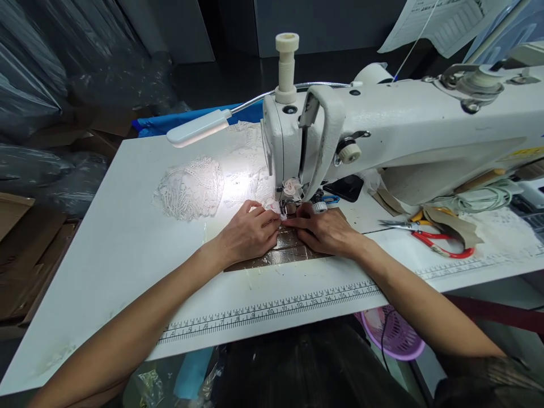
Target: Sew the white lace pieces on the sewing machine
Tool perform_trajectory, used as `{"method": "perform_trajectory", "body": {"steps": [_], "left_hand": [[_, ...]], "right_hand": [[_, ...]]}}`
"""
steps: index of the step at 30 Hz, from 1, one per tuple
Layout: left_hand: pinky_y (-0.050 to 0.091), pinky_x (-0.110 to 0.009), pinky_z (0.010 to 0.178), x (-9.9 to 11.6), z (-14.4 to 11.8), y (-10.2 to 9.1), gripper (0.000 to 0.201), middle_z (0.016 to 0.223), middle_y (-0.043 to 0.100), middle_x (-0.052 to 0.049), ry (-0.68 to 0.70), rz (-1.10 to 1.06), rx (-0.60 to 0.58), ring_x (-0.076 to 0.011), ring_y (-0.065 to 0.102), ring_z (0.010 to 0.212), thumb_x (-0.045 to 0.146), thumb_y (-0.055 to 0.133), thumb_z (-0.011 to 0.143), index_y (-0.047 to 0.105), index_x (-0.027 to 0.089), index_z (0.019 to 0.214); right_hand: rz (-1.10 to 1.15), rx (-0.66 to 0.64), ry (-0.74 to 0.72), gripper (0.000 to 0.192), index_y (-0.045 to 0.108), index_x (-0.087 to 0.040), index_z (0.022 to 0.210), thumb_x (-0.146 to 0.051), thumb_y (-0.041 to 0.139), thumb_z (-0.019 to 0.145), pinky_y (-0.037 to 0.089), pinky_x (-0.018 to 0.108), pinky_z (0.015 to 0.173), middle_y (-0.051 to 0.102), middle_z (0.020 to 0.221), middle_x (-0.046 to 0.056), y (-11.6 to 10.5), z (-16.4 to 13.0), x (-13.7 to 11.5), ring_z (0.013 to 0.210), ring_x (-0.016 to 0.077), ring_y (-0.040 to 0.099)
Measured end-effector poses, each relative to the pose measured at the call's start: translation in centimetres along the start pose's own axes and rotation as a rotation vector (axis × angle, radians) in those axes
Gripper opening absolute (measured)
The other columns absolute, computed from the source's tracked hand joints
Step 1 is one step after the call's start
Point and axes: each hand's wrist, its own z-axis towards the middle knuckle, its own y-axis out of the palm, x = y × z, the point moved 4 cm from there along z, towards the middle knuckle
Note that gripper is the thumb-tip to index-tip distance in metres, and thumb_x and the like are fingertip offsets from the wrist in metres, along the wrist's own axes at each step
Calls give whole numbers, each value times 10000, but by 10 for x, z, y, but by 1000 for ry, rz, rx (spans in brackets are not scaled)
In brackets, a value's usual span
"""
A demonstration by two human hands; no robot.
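Lace (272, 214) — hands (289, 229) at presser foot (289, 207).

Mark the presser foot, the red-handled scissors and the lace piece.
presser foot (289, 207): head view, on the metal foot between the fingertips.
red-handled scissors (442, 245): head view, on the red handle loop.
lace piece (191, 187): head view, middle of the bunched lace.

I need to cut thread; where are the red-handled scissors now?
The red-handled scissors lie on the table, right of the right hand, below the sewing machine arm.
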Motion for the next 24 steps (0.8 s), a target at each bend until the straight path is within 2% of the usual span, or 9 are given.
{"method": "perform_trajectory", "body": {"steps": [5,12,16,18,21,24], "left_hand": [[428,-409,921,-4,-2,1,232,1046,671,-58,-1,-11,-21,-181,605,839,226,463,910,667,158,998],[430,-426,910,-11,-4,4,263,1135,632,-83,-15,-44,-59,-210,587,899,258,462,908,640,136,1058],[418,-435,917,-14,-4,7,300,1180,605,-98,-31,-61,-71,-229,576,952,294,459,912,620,128,1103],[418,-436,900,-15,-4,8,327,1190,594,-106,-45,-67,-76,-240,571,971,315,466,907,604,123,1133],[416,-440,857,-15,-4,8,362,1192,584,-116,-63,-64,-74,-250,570,955,340,478,896,583,127,1169],[408,-442,833,-16,-4,8,382,1175,584,-122,-67,-63,-73,-252,566,940,359,471,896,573,126,1181]], "right_hand": [[-42,37,-21,384,611,-261,1258,-258,445,912,328,263,578,586,1101,111,-4,0,-8,664,128,476],[-117,10,16,399,544,-183,1295,-249,349,953,345,272,569,582,1036,154,3,1,-17,730,181,509],[-168,57,25,370,551,-157,1245,-197,343,942,371,294,616,574,1013,161,4,2,-22,788,208,513],[-126,59,30,368,548,-156,1241,-197,342,939,388,302,629,576,1030,161,2,1,-21,783,207,523],[58,59,70,344,564,-177,1214,-260,356,952,412,295,634,591,1087,139,-1,1,-11,759,188,550],[234,83,154,333,618,-177,1052,-326,331,973,430,292,647,636,955,103,0,3,8,731,184,565]]}}
